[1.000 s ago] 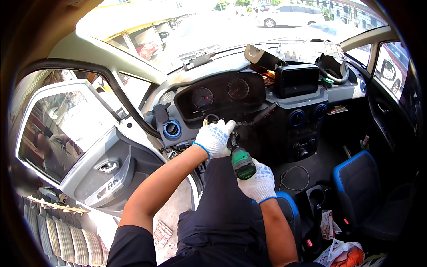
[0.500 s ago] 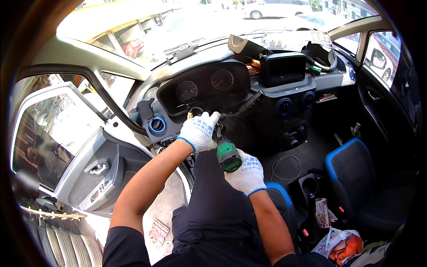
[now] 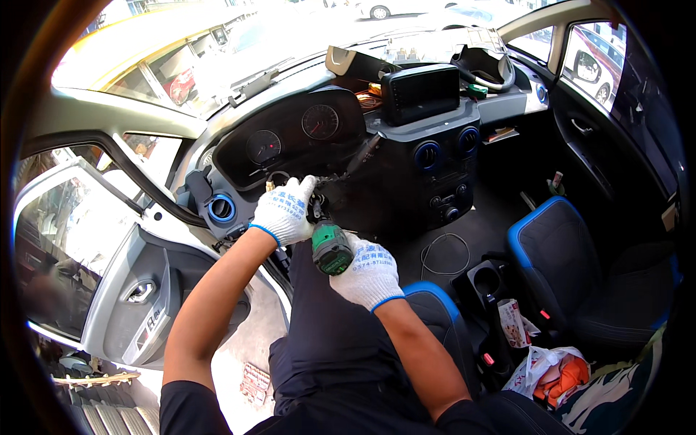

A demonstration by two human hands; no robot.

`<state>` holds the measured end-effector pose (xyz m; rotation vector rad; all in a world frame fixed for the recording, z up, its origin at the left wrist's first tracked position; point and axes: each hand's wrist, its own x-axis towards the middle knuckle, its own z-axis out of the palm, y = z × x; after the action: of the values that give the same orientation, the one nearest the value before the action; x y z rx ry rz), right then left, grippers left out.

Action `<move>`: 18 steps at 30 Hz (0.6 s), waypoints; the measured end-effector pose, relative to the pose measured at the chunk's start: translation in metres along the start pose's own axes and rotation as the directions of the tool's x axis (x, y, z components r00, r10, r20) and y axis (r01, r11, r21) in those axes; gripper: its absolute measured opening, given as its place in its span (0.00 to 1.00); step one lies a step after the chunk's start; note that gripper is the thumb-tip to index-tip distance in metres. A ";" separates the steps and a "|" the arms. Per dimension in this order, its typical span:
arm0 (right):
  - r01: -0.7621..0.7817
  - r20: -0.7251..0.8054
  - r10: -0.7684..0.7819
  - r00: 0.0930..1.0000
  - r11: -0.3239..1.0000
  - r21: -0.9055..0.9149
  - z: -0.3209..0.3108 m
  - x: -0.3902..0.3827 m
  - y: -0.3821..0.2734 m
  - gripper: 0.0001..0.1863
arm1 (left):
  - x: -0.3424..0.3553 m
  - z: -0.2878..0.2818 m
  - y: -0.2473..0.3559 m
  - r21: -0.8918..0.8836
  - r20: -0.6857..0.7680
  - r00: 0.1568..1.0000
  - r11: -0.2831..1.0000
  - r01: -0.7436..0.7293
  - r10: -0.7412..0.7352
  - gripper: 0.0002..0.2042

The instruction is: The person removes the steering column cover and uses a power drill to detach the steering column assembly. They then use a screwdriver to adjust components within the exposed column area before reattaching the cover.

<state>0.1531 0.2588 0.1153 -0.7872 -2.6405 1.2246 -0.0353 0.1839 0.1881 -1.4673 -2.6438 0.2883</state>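
Both my hands wear white knit gloves with blue cuffs and blue print. My right hand (image 3: 368, 272) is wrapped around the handle of a green and black cordless impact driver (image 3: 332, 246). The driver's nose points away from me, at the steering column (image 3: 317, 203) below the instrument cluster (image 3: 293, 138). My left hand (image 3: 284, 212) is closed at the column's left side, beside the driver's nose. What its fingers grip is hidden by the glove. A dark stalk (image 3: 364, 154) sticks out at the column's right, and a loose cable loop shows just above my left hand.
A black screen (image 3: 420, 94) stands on the dashboard, with loose trim (image 3: 359, 64) and orange wires behind it. The driver's door (image 3: 145, 290) hangs open at left. A cable loop (image 3: 444, 254) lies on the floor. Right are a cup holder (image 3: 487, 279), a seat (image 3: 558, 254) and a plastic bag (image 3: 535, 373).
My view has swung a little to the right, so the cabin sits farther left in the picture. Both hands and the driver keep their places at the column.
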 end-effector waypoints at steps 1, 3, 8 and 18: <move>-0.001 -0.022 0.001 1.000 1.000 0.014 0.000 -0.001 -0.001 0.35 | 0.000 0.000 0.000 0.009 0.002 1.000 1.000 0.009 -0.009 0.43; 0.001 -0.066 0.002 0.998 0.999 0.040 -0.002 -0.007 -0.005 0.31 | 0.001 0.002 0.000 -0.007 0.006 1.000 1.000 0.003 -0.003 0.43; -0.033 -0.015 0.033 0.999 0.999 0.017 -0.006 -0.004 -0.005 0.32 | 0.002 -0.002 0.004 -0.026 0.037 0.999 0.999 0.026 -0.025 0.47; -0.042 0.054 0.043 0.998 0.999 -0.018 -0.014 -0.006 -0.006 0.37 | 0.003 0.004 0.002 -0.011 0.001 1.000 1.000 -0.002 0.002 0.47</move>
<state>0.1598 0.2619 0.1299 -0.8282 -2.6936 1.2528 -0.0364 0.1868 0.1837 -1.4737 -2.6486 0.2757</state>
